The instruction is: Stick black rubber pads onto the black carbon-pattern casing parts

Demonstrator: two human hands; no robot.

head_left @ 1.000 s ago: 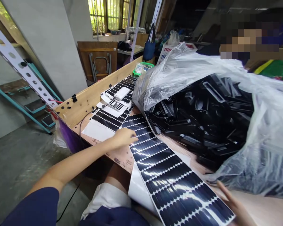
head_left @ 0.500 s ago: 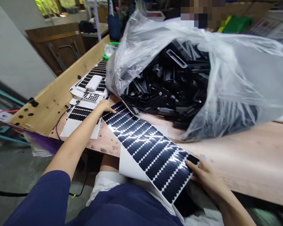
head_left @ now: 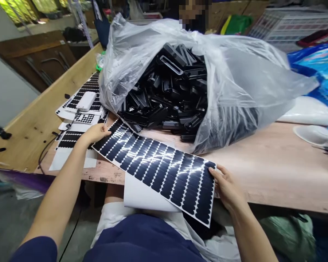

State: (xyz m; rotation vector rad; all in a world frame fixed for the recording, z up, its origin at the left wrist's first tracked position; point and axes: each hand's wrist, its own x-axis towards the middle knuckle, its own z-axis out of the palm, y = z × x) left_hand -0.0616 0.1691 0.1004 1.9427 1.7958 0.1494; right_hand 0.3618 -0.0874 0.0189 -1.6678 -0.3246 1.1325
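Note:
A long sheet of black oval stickers [head_left: 158,171] lies slanted across the front edge of the wooden table [head_left: 276,163], partly overhanging my lap. My left hand [head_left: 94,133] grips its far left end, fingers curled on the edge. My right hand [head_left: 225,183] holds the sheet's near right end, thumb on top. Just behind the sheet sits a large clear plastic bag [head_left: 235,80] full of black plastic parts [head_left: 169,94].
More sticker sheets [head_left: 76,120] lie stacked at the left with a white power bank [head_left: 86,100] and cable on top. A person sits behind the bag. A blue bag [head_left: 319,72] and white items lie at the right. White sheet [head_left: 142,194] under the sticker sheet.
The view has swung right and down. Both hands have drawn the sticker sheet rightward and nearer, my right hand now gripping its end instead of hovering beside it.

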